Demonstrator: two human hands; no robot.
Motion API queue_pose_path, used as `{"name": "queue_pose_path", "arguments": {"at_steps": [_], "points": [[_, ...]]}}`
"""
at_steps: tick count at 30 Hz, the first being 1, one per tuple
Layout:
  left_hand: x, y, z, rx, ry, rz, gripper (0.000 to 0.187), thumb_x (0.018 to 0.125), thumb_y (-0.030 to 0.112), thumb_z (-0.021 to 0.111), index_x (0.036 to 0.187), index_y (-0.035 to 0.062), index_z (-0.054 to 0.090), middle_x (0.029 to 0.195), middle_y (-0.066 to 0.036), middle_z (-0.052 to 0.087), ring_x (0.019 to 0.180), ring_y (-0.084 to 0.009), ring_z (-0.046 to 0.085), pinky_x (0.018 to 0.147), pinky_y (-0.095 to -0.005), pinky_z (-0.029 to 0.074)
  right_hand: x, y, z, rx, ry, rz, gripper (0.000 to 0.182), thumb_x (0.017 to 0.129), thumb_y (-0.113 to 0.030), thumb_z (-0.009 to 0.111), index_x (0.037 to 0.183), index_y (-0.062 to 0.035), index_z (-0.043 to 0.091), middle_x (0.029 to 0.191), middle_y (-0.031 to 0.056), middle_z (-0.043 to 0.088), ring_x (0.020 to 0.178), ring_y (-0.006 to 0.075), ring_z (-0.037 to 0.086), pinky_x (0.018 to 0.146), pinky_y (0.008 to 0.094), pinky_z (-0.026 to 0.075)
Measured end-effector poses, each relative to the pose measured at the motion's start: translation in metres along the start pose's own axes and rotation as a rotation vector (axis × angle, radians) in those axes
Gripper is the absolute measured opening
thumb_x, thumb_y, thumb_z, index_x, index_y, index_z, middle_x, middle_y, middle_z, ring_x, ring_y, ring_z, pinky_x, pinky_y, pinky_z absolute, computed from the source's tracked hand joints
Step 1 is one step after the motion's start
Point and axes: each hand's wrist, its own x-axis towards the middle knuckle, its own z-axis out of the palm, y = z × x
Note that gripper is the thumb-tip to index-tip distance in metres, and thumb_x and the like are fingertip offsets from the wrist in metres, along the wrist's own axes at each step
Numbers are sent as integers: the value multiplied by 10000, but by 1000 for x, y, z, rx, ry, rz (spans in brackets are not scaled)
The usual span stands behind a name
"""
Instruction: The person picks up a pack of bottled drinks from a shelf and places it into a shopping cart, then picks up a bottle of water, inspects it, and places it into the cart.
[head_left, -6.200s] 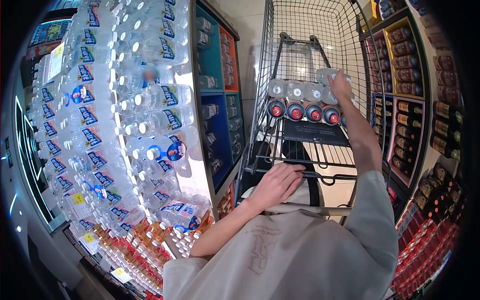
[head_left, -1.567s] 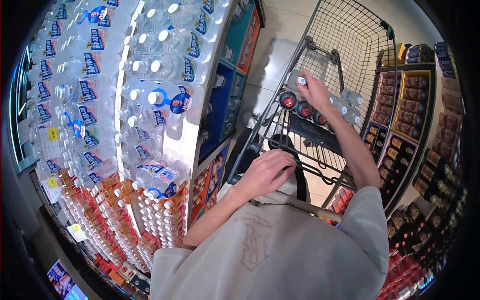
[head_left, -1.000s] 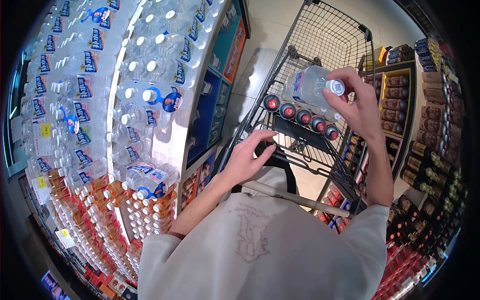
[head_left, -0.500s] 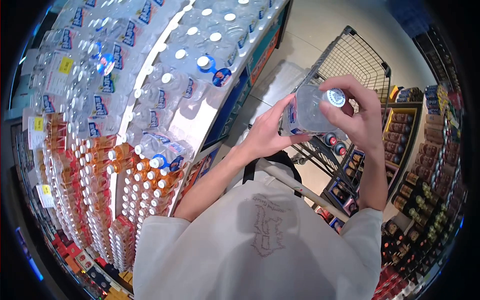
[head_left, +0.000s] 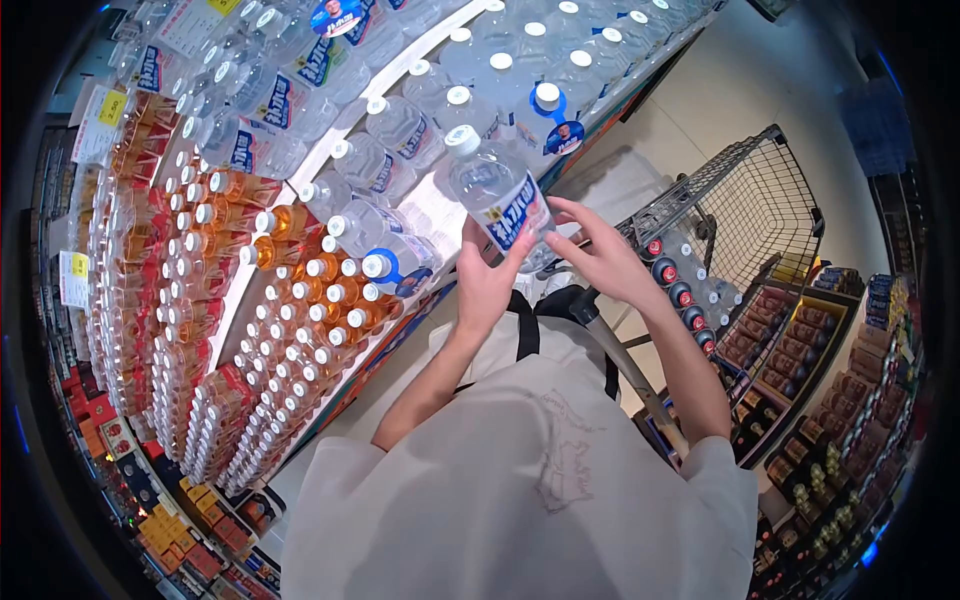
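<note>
A clear bottle with a white cap and a blue and pink label [head_left: 515, 212] is held over the shelf's front edge, its cap tilted toward the upper left. My left hand [head_left: 487, 285] grips the lower left side, with the thumb on the label. On the lower right side, my right hand [head_left: 600, 255] has its fingers against the bottle near the base. Just behind stand similar clear bottles [head_left: 405, 135] on the white shelf, one with a round blue tag [head_left: 564, 137].
Orange drink bottles [head_left: 335, 290] fill the shelf at the left. A wire shopping cart [head_left: 770, 200] holding several bottles [head_left: 665, 270] stands at the right. Beyond it are display boxes [head_left: 800, 340] and shelves of dark bottles. Price cards [head_left: 98, 125] hang at the upper left.
The bottle has moved left toward the shelf and turned, so its label faces the camera. My right hand has left the cap and now touches the lower part. The view has shifted.
</note>
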Motion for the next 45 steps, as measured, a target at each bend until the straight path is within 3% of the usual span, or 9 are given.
{"name": "queue_pose_path", "arguments": {"at_steps": [6, 10, 12, 18, 26, 34, 40, 42, 45], "points": [[24, -38, -28, 16, 78, 48, 748, 988, 186, 774, 1529, -102, 345, 1440, -215, 566, 1279, -262, 606, 1090, -404, 488, 50, 45, 60, -102, -146, -14, 909, 991, -411, 715, 1638, 53, 275, 1476, 317, 546, 1096, 312, 730, 930, 403, 570], [39, -67, -39, 112, 155, 174, 800, 964, 182, 789, 1543, -100, 313, 1476, -221, 526, 1329, -284, 565, 1131, -401, 441, 72, 70, 94, 153, -168, 72, 941, 991, -363, 718, 1665, 42, 200, 1548, 302, 498, 1145, 306, 719, 987, 400, 554], [44, -78, -40, 121, 180, 182, 895, 941, 212, 806, 1590, -80, 262, 1472, -259, 527, 1338, -326, 565, 1125, -418, 447, 83, 84, 106, 202, -148, 135, 921, 1009, -235, 717, 1710, -81, 141, 1609, 185, 477, 1305, 249, 608, 1068, 373, 493], [44, -103, -55, 268, 151, 139, 921, 947, 218, 793, 1616, -53, 223, 1590, -282, 373, 1442, -387, 456, 1178, -458, 389, 81, 69, 107, 440, -227, 340, 934, 986, -216, 702, 1695, 1, 134, 1632, 208, 437, 1483, 258, 446, 1189, 383, 384], [63, -107, -54, 239, 179, 55, 1094, 992, 274, 740, 1696, 34, -62, 1757, -286, 32, 1632, -382, 134, 1299, -418, 191, 101, 59, 133, 754, -73, 451, 893, 1052, -220, 631, 1710, -48, 51, 1646, 194, 406, 1471, 263, 467, 1213, 414, 375], [76, -123, -52, 104, 156, 78, 1066, 1031, 304, 688, 1690, 41, -107, 1762, -271, 14, 1626, -371, 154, 1285, -415, 229, 108, 56, 142, 852, -31, 464, 837, 1097, -223, 565, 1722, -117, 17, 1604, 180, 467, 1417, 239, 529, 1197, 389, 396], [74, -117, -37, 109, 339, -83, 982, 1049, 282, 655, 1700, 31, -36, 1633, -244, 396, 1417, -319, 507, 1174, -403, 390, 119, 49, 160, 782, 87, 387, 762, 1100, -307, 531, 1713, -80, 139, 1632, 160, 444, 1464, 254, 461, 1208, 381, 356], [77, -127, -38, 178, 323, -87, 704, 1097, 312, 557, 1691, 145, 218, 1365, -140, 627, 1178, -242, 640, 992, -379, 514, 123, 50, 172, 696, 91, 364, 749, 1109, -317, 515, 1710, -71, 142, 1633, 167, 442, 1463, 256, 463, 1209, 374, 355], [92, -136, -39, -34, 341, -55, 633, 1103, 316, 543, 1654, 148, 279, 1314, -113, 637, 1124, -219, 642, 954, -367, 520, 130, 55, 181, 588, 96, 287, 776, 1111, -355, 504, 1700, -23, 123, 1654, 218, 404, 1491, 278, 442, 1221, 365, 341]]}}
